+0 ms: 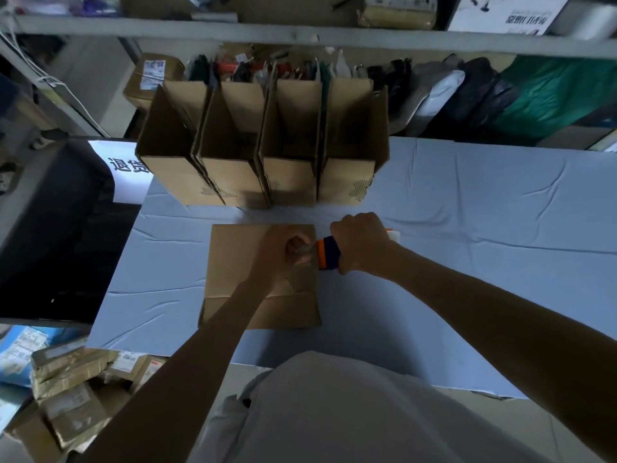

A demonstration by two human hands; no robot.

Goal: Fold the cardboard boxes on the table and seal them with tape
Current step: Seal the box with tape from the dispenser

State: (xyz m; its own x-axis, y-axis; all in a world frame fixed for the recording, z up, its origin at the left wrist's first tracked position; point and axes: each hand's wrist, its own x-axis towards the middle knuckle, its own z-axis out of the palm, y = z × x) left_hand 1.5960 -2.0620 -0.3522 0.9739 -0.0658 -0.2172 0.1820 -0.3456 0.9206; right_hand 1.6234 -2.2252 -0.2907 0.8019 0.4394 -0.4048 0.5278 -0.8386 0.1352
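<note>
On the blue-covered table (467, 212), directly in front of me, one cardboard box (233, 262) lies with a broad face up, and I judge it to be the piece now in work. My left hand (283, 252) rests on that face near its right edge, fingers curled, and appears to pinch the free end of the tape (309, 259) against the cardboard. My right hand (360, 242) grips the orange and navy tape dispenser (329, 253) just beside the box's right edge, fingers wrapped fully round the handle. I see only a short run of tape between the two hands, so the sealing of this box looks barely begun. At the far side of the table a row of four boxes (263, 155) stands upright, side by side and touching, tops open. I take them as folded into shape; whether their undersides are taped is hidden from this view. Remaining work, in my estimate: finish this seam, and check those four.
</note>
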